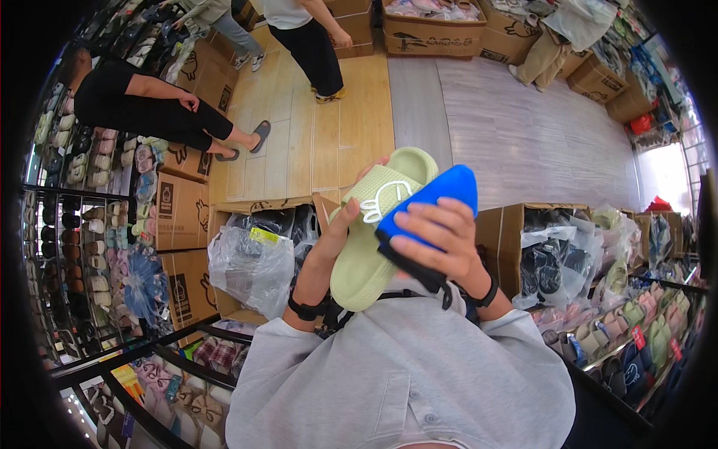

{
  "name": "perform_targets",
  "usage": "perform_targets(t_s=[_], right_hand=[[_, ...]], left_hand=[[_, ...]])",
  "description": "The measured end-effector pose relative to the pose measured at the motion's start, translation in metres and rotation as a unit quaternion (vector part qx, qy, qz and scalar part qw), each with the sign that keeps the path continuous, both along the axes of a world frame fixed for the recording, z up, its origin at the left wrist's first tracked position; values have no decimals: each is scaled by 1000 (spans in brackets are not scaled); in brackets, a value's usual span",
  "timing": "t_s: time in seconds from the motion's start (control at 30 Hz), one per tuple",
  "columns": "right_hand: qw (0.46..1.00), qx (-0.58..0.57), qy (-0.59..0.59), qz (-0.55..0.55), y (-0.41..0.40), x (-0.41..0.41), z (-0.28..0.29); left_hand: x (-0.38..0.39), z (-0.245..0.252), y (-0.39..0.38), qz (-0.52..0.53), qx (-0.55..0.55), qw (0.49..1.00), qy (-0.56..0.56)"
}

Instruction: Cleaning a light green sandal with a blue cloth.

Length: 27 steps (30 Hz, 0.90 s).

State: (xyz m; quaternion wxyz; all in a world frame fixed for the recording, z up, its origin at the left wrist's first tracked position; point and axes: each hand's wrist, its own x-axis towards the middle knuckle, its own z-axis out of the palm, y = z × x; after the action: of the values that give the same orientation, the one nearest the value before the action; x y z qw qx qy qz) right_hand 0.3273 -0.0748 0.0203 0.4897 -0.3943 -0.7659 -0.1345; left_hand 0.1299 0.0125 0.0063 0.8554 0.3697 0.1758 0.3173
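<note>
In front of my chest, my left hand [342,219] grips a light green slide sandal [359,264] by its strap, thumb on the near side and fingertips showing beyond it. A white line drawing of a rabbit-like face marks the strap. My right hand [440,238] holds a bright blue cloth or pad [443,196] with a black edge and a dangling black loop. The blue item lies against the strap and hides part of the sandal. A black band circles each of my wrists.
Open cardboard boxes [224,303] with plastic-wrapped footwear stand on both sides, the right one [502,247] beyond my right wrist. Shoe racks [84,252] line the left; sandals fill a shelf [622,331] at right. A seated person [151,104] and several standing people are farther off.
</note>
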Motion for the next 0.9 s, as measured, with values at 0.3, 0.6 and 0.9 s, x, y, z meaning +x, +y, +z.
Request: perform_targets(t_s=[0.3,0.6,0.9], right_hand=[[996,-17,62,-54,-6,-4,0],[991,-22,104,-86,-1,3,-1],[998,48,22,-20,-14,-30,-9]], left_hand=[[1,-3,5,-47,114,992,28],[-1,-4,9,-30,138,989,45],[11,38,-15,26,-22,999,3]])
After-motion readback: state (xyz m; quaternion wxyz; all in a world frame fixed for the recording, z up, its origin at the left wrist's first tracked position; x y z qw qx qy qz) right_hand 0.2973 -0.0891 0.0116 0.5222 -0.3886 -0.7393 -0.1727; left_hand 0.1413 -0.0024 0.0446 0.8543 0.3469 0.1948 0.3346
